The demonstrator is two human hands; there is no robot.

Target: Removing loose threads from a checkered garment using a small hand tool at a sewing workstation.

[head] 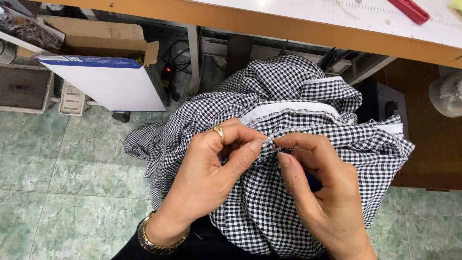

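A black-and-white checked garment [269,96] with white inner edging lies bunched on my lap. My left hand [207,178], with a gold ring and a metal wristband, pinches a folded seam of the cloth between thumb and forefinger. My right hand [322,192] pinches the same seam just to the right, fingertips almost touching the left ones. A small blue object [314,183] shows under the right palm; I cannot tell what it is.
A wooden-edged worktable [288,26] runs along the top, with a red tool [410,9] on it. An open cardboard box [101,58] with a white side stands at the left on the green tiled floor [62,183]. Cables and a power strip lie under the table.
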